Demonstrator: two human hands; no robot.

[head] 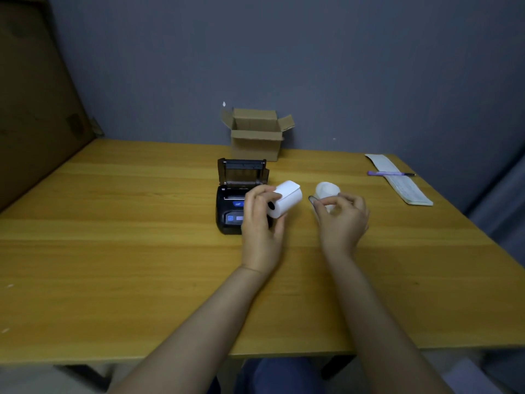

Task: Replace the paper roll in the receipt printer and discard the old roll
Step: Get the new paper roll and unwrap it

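Observation:
A small black receipt printer [231,207] stands mid-table with its lid [243,172] raised. My left hand [261,223] grips a full white paper roll [285,199] just right of the printer, its loose end lifted. My right hand [342,220] pinches a thin clear strip [314,201] that looks like plastic wrap. Behind that hand a second, smaller white roll [326,190] is partly hidden; I cannot tell whether the hand touches it.
An open cardboard box [257,136] stands behind the printer by the wall. A long printed paper pad [403,182] with a purple pen [389,173] across it lies at the table's right edge. Large cardboard [31,95] leans at the left.

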